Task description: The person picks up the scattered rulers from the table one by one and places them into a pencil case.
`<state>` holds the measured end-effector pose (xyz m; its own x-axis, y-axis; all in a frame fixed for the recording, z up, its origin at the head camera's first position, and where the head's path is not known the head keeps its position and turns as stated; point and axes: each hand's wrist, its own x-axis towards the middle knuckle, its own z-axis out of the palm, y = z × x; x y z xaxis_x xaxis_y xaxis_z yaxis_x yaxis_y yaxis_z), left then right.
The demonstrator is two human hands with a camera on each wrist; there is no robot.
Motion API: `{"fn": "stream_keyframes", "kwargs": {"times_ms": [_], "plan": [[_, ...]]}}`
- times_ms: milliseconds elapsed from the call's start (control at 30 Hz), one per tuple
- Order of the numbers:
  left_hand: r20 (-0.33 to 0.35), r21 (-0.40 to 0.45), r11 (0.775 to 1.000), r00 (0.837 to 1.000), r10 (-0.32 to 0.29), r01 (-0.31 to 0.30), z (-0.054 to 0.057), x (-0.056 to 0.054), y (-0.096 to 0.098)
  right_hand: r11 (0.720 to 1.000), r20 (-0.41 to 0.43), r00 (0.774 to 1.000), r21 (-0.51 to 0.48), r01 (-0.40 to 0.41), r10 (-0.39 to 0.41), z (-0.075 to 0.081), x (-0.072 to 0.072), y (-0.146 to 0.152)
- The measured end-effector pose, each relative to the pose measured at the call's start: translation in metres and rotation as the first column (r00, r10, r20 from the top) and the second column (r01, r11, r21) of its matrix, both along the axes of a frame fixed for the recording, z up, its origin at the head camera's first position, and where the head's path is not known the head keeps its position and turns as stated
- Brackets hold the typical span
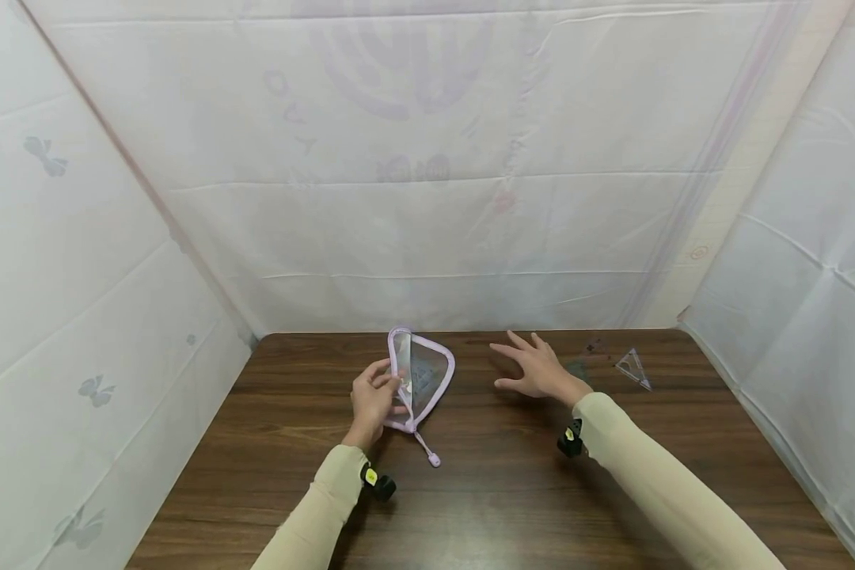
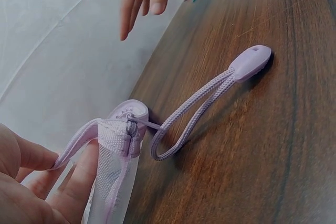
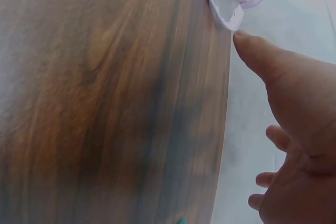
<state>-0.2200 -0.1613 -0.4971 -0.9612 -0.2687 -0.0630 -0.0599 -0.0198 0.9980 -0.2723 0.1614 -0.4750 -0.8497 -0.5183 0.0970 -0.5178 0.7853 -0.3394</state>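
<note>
My left hand (image 1: 373, 396) pinches one edge of a see-through zip pouch (image 1: 429, 378) with lilac trim. The pouch stands with its mouth spread apart, its lower end close to the table. From the zip end a lilac cord pull (image 2: 252, 62) trails onto the wood in the left wrist view. To the right of the pouch, my right hand (image 1: 537, 372) is held over the table with fingers spread and nothing in them. In the right wrist view its thumb (image 3: 257, 53) points toward the pouch's trim.
A clear set square (image 1: 634, 369) lies right of my right hand. Beside it is a faint pinkish transparent piece (image 1: 594, 346), and a greenish one (image 1: 578, 370) is partly hidden behind the right wrist. Pale sheeting (image 1: 427, 237) rises behind the brown wooden table (image 1: 492, 507).
</note>
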Motion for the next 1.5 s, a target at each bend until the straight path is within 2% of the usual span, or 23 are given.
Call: {"fn": "stream_keyframes", "kwargs": {"times_ms": [300, 633, 867, 1067, 1333, 1500], "plan": [[0.005, -0.004, 1.0, 1.0, 0.001, -0.001, 0.0, 0.0, 0.001, 0.999, 0.021, 0.999, -0.026, 0.036, -0.035, -0.004, 0.013, 0.022], [0.013, 0.002, 1.0, 1.0, 0.005, -0.005, -0.001, 0.0, 0.001, 0.989, 0.059, 0.988, -0.04, 0.144, -0.142, -0.011, 0.023, 0.049], [0.026, 0.006, 1.0, 1.0, 0.001, -0.001, -0.001, 0.0, 0.001, 0.98, 0.1, 0.978, -0.049, 0.191, -0.185, -0.015, 0.03, 0.063], [0.028, -0.005, 1.0, 1.0, 0.007, -0.007, 0.001, 0.0, 0.001, 0.968, 0.124, 0.963, -0.055, 0.247, -0.239, -0.016, 0.036, 0.074], [0.033, -0.004, 1.0, 0.999, -0.002, 0.002, 0.001, 0.0, 0.001, 0.941, 0.121, 0.938, -0.053, 0.334, -0.326, -0.019, 0.035, 0.081], [0.03, -0.008, 1.0, 0.999, -0.01, 0.011, -0.001, -0.001, 0.001, 0.915, 0.136, 0.911, -0.054, 0.399, -0.389, -0.018, 0.034, 0.083]]}}
